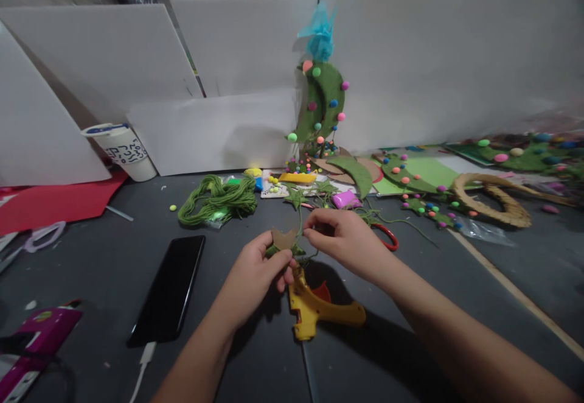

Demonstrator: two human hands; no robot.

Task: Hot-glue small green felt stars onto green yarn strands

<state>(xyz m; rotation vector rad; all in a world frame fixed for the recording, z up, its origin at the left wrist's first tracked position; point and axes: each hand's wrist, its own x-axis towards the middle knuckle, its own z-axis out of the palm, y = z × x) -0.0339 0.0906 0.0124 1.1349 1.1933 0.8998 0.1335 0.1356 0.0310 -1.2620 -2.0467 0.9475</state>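
My left hand [260,272] pinches a small brown cardboard star [283,238] partly wrapped in green yarn, held just above the dark table. My right hand [340,235] is closed in a pinch on a strand of green yarn [300,223] that runs up from the star toward the back. Right below both hands a yellow glue gun [314,311] lies on the table. Red-handled scissors [387,238] lie just right of my right hand.
A black phone [170,287] on a white cable lies to the left. A green yarn skein [218,199], a paper cup [123,150], red paper [55,199], a green felt tree with pompoms [322,101], a wicker ring [493,199] and felt pieces crowd the back.
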